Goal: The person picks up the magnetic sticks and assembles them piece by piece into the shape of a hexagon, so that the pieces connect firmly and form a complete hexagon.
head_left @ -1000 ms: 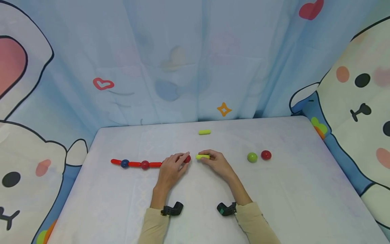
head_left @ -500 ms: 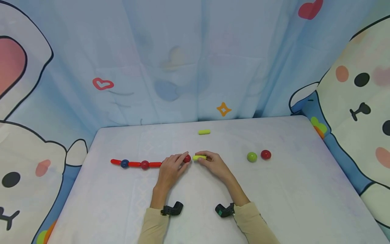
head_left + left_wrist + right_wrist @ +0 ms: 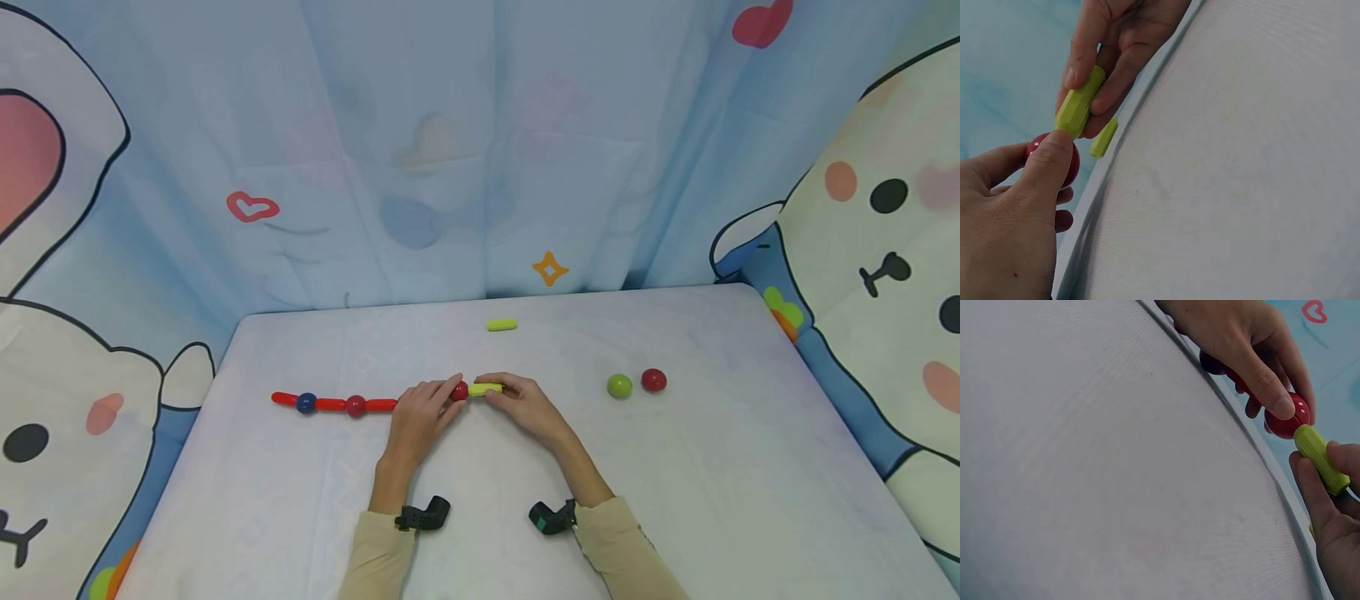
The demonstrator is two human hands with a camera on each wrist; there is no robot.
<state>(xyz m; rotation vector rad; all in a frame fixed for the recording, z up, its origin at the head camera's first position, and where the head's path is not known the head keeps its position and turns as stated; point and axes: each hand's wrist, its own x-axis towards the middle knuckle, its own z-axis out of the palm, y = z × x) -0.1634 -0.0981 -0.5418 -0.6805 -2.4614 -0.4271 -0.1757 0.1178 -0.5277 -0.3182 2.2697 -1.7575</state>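
Note:
My left hand [image 3: 422,417] pinches a red ball [image 3: 460,391] between thumb and fingers, at the right end of a chain of red rods [image 3: 330,404] and balls. Part of that chain is hidden under the hand. A yellow-green rod [image 3: 485,389] is pinched by my right hand [image 3: 534,408], its left end meeting the red ball. The right wrist view shows this rod [image 3: 1319,457] end-on against the ball [image 3: 1288,415]; whether it is inserted I cannot tell. In the left wrist view the rod [image 3: 1080,102] lies between the right thumb and fingers.
Toward the table's back edge lies another yellow-green rod [image 3: 502,324]. A green ball [image 3: 619,386] and a red ball [image 3: 654,380] sit side by side at the right. Within the chain at left are a dark blue ball [image 3: 306,403] and a red ball [image 3: 356,406].
My right hand has moved left with the yellow-green rod, closing the gap to the red ball, and the rod now touches it. My left hand has stayed almost still.

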